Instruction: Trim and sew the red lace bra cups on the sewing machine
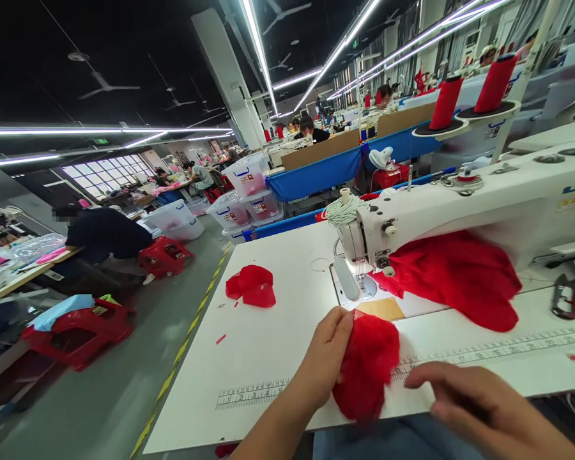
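The thumb and fingers of the left hand (324, 358) are pinched on the upper left edge of a red fabric piece (370, 361), which hangs over the near side of the tabletop (263, 348). The right hand (483, 402), just to the right, holds nothing, index finger and thumb apart. A printed ruler (503, 351) runs beside both. Farther out, a larger red cloth (460, 275) lies under the sewing machine (441, 207); another red scrap (252, 286) rests left.
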Demonstrator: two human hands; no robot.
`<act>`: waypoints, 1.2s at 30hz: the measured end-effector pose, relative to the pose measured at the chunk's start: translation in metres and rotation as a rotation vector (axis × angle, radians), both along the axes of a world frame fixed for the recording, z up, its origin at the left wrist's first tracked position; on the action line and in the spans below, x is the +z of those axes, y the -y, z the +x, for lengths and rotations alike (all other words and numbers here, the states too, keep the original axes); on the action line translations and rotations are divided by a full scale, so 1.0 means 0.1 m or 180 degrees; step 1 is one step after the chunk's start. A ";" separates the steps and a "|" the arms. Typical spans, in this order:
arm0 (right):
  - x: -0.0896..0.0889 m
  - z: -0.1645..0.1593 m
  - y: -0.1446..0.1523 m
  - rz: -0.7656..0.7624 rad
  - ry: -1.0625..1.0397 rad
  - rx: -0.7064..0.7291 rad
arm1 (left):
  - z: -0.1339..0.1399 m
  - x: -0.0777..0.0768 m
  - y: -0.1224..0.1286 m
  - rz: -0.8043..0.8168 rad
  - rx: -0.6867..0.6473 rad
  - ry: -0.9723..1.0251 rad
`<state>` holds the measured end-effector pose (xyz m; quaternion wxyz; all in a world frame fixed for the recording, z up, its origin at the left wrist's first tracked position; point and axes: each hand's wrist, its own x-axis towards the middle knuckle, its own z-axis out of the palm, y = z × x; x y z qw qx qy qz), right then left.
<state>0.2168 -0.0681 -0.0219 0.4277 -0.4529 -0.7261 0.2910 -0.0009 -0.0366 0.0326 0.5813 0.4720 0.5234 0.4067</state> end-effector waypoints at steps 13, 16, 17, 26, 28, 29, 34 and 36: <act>-0.28 -0.33 -0.21 0.0208 0.2003 -0.0255 | -0.25 -0.17 -0.08 -0.0724 0.0228 0.0600; -0.17 -0.31 -0.22 0.0308 0.1656 -0.0610 | -0.13 -0.13 -0.05 -0.0872 0.0203 0.1119; -0.12 -0.30 -0.21 0.0392 0.1405 -0.0828 | -0.09 -0.13 -0.03 -0.0911 0.0211 0.1359; 0.08 -0.46 -0.15 0.1430 0.0567 -0.0895 | 0.21 -0.20 0.10 -0.1116 0.0431 0.2438; 0.03 -0.45 -0.19 0.1584 0.0678 -0.1077 | 0.23 -0.24 0.11 -0.1037 0.0471 0.2517; 0.01 -0.44 -0.20 0.1583 0.0715 -0.1152 | 0.23 -0.27 0.12 -0.1046 0.0486 0.2561; 0.02 -0.41 -0.21 0.1262 0.0617 -0.1317 | 0.22 -0.38 0.16 -0.0923 0.0655 0.2658; 0.03 -0.45 -0.22 0.1393 0.0658 -0.1275 | 0.23 -0.38 0.19 -0.0816 0.0659 0.2582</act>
